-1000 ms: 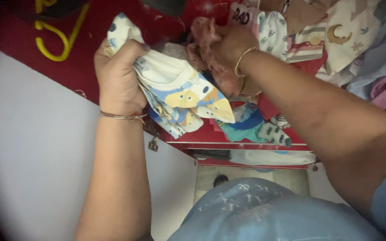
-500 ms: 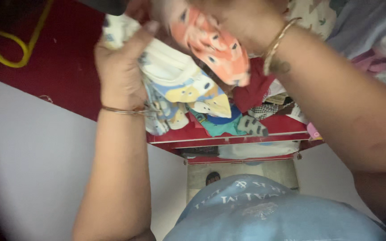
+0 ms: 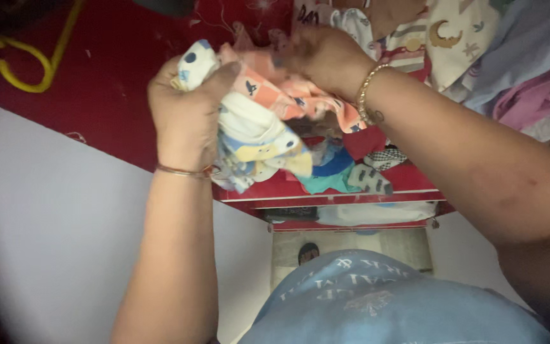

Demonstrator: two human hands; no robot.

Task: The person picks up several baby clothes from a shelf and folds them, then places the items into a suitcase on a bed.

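My left hand [image 3: 186, 111] grips a bunched white baby garment [image 3: 256, 130] with blue and yellow animal prints, held up in front of a red shelf. My right hand [image 3: 323, 57] holds an orange-pink printed baby garment [image 3: 294, 92] and presses it against the white one, right beside my left thumb. Both wrists wear thin bangles. The two garments overlap, so part of each is hidden.
A red cupboard shelf [image 3: 326, 194] holds a teal and blue cloth [image 3: 329, 172] and grey patterned socks [image 3: 370, 179]. More printed clothes [image 3: 459, 38] pile at the upper right. A red door [image 3: 90, 89] with a yellow mark is left, a pale wall [image 3: 52, 229] below.
My right hand pulled the orange-pink garment out of the pile, lifted it high, then brought it down and left onto the white garment in my left hand.
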